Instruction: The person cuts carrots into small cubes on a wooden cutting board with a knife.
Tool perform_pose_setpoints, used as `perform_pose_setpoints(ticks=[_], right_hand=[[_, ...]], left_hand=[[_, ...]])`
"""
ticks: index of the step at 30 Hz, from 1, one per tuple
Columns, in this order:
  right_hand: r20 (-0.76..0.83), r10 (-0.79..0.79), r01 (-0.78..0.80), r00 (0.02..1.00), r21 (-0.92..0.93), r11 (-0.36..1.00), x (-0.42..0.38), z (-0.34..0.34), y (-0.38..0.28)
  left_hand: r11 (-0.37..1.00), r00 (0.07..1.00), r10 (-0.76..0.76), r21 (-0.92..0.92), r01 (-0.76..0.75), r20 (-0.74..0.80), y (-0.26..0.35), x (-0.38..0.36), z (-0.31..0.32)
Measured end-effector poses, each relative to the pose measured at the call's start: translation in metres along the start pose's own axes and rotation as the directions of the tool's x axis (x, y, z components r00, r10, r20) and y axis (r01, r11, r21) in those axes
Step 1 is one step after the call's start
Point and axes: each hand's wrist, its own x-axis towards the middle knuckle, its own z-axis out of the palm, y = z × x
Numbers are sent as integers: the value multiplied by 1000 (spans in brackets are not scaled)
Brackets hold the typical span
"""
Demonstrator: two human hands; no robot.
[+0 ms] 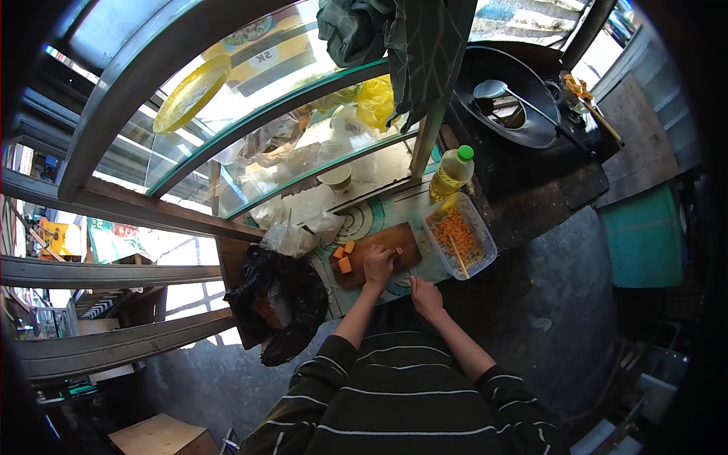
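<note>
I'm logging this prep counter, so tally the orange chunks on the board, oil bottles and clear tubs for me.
Orange chunks on the cutting board: 3 loose, plus a bit under the left hand
Oil bottle: 1
Clear tub: 1
Total: 5

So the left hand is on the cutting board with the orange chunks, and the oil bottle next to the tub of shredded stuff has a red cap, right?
Not quite: the cap is green, not red, as the head view shows. The rest holds. The left hand rests on the cutting board by the orange chunks, and the oil bottle stands beside the tub of shredded stuff.
</note>
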Motion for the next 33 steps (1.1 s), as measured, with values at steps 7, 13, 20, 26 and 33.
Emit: perform_pose_setpoints(ticks=[7, 13, 20, 26, 33], right_hand=[[-38, -33, 34, 999, 29, 999, 21, 0, -8], [-7, -24, 24, 1000, 36, 999, 0, -5, -4], [-8, -20, 19, 1000, -58, 998, 18, 3, -2], [-12, -33, 34, 999, 23, 999, 12, -2, -6], [-39, -41, 40, 998, -22, 999, 11, 7, -3]], left_hand=[[994, 999, 46, 103, -47, 13, 7, -1, -3], [988, 999, -45, 148, 44, 4, 3, -7, 5], [992, 999, -38, 123, 37, 5, 6, -7, 1], [967, 1000, 16, 255, -11, -18, 9, -10, -2], [974, 1000, -17, 226, 12, 24, 5, -8, -1]])
